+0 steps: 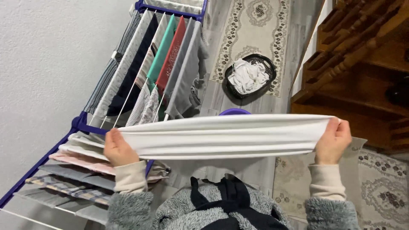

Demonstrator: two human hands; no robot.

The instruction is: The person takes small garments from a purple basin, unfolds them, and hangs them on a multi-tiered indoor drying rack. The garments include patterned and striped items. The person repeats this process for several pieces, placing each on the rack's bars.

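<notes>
Left fingers: hidden behind the white cloth (221, 136) at 9 o'clock; only the back of the left hand (117, 149) is seen.
Right fingertips: curled around the cloth end at 3 o'clock; hidden from the right hand (334, 140).
Drying rack (81, 123): cut off at the bottom-left edge, 8 o'clock.
Purple object (235, 112): mostly covered by the cloth, kind cannot be told.
Basket (268, 64) contents: too small to tell.
</notes>
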